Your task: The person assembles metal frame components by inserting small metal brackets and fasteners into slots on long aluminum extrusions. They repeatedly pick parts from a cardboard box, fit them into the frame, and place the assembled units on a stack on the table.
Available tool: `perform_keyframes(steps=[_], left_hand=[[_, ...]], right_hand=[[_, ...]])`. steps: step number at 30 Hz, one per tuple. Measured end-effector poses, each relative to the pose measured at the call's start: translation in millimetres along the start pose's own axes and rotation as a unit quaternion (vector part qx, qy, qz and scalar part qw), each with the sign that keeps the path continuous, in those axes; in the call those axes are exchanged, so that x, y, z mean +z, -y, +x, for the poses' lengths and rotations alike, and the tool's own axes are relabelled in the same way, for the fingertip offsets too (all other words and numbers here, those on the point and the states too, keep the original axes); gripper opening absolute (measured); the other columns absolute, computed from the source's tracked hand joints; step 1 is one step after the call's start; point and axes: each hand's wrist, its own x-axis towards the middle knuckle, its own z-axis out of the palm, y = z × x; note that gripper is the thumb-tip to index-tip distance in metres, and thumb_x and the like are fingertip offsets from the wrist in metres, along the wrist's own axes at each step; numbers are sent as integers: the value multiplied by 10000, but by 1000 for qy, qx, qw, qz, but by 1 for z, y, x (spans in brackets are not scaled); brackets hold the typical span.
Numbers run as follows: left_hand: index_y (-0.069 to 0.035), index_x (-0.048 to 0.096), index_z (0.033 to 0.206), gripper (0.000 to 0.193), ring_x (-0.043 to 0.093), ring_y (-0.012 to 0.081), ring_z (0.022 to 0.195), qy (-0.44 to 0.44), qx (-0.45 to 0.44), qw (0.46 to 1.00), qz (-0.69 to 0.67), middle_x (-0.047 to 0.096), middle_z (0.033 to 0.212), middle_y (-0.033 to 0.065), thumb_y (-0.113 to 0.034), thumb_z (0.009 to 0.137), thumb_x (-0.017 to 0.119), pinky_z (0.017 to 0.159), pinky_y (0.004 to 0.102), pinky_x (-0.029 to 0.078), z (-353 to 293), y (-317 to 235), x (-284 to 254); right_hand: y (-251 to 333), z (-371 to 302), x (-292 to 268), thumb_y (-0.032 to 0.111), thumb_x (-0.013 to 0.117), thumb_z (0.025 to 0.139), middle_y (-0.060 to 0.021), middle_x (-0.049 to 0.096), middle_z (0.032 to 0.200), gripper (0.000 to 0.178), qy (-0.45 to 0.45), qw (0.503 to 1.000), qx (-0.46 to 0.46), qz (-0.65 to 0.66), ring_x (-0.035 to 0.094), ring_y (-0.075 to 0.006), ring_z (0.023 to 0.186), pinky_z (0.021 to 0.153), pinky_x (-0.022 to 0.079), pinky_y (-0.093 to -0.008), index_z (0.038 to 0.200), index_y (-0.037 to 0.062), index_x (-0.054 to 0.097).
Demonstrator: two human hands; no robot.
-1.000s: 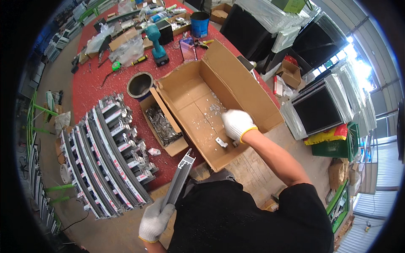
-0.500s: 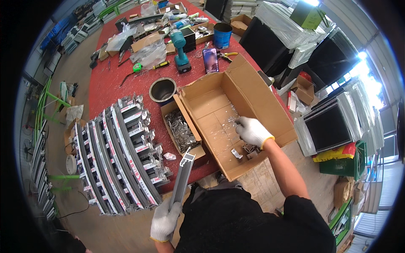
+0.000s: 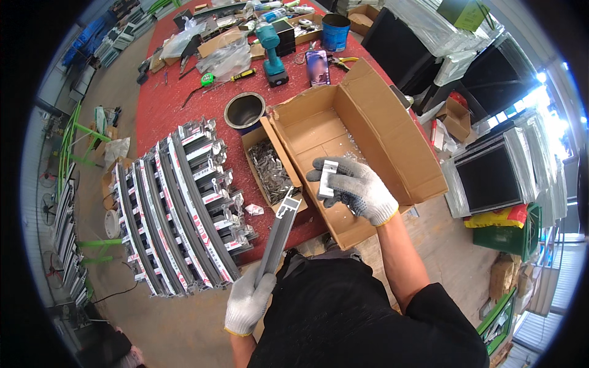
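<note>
My left hand (image 3: 250,300), in a white knitted glove, is closed around the lower part of a grey aluminium profile (image 3: 277,242). The profile tilts up and away, its cut end next to the small box. Above the large cardboard box (image 3: 308,130) my right hand (image 3: 359,187), gloved with grey palm and fingers, pinches a small silvery metal bracket (image 3: 326,179) between thumb and fingers. Left of that box a narrow cardboard box (image 3: 250,140) holds many small metal pieces (image 3: 270,172). Part of the large box's floor is hidden behind my right hand.
A stack of crossed metal profiles (image 3: 178,211) fills the left of the red table (image 3: 175,101). Beyond the boxes stand a dark metal bowl (image 3: 245,111), a teal cordless drill (image 3: 273,55), a phone (image 3: 317,67) and a blue can (image 3: 335,32). Wrapped panels (image 3: 491,178) lean at right.
My right hand has lifted out of the large box, turned palm-side up and now holds a bracket. My left hand and the profile have shifted slightly right and up in view.
</note>
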Motion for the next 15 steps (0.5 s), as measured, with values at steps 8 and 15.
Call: perform_keyframes(steps=[8,15], left_hand=[[13,738,1350,488,786,396,977,-6,0,1000,16,774,1016,268,-384,1068,715,896,482,584,-4,-8,2],[6,736,1377,492,783,470,1060,-18,17,999,39,785,1090,303,-370,1060,731,933,504,585,-6,-8,4]], right_hand=[[-1,1,23,150,743,1107,-232,764,1428,552,-11,999,-11,-41,786,-250,1141,950,663,-389,1576,-87,574],[-1,-2,43,85,713,1056,-139,809,1322,442,-53,977,-107,-178,769,-176,1082,971,630,-359,1482,-30,681]])
